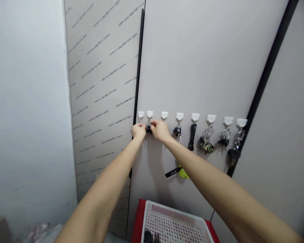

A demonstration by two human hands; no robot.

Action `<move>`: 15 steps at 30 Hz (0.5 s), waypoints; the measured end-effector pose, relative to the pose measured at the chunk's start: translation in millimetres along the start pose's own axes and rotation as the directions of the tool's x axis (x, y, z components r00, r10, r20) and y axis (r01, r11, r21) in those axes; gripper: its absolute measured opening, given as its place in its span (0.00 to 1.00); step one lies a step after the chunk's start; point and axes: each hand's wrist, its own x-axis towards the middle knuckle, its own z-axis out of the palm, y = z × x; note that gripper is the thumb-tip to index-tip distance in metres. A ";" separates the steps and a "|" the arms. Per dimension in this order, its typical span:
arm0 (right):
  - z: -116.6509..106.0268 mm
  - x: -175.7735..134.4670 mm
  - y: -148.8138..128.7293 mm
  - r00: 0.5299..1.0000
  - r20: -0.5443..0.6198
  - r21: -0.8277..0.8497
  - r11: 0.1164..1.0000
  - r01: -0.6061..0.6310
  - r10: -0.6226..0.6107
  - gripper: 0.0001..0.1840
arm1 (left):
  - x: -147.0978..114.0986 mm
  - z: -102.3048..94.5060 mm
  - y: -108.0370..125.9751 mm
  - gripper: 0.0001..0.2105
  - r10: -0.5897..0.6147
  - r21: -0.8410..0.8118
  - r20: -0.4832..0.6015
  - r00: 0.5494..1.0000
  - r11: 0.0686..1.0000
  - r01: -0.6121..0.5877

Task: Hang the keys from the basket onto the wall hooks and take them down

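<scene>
Key bunch (148,129) hangs below a white hook (150,114), between left hand (138,131) and right hand (161,130), fingertips curled close, any pinch unclear.

On lt-grey panel (205,67): 8 wht hooks (211,118) in row, hung w/ key bunches (206,144) + blk strap (192,135).
</scene>
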 end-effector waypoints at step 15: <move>44.9 -259.2 92.4 0.557 0.825 0.110 0.994 0.008 -0.095 0.13 | -183.5 -74.1 -153.9 0.07 -0.251 0.401 0.728 0.637 0.911 -0.099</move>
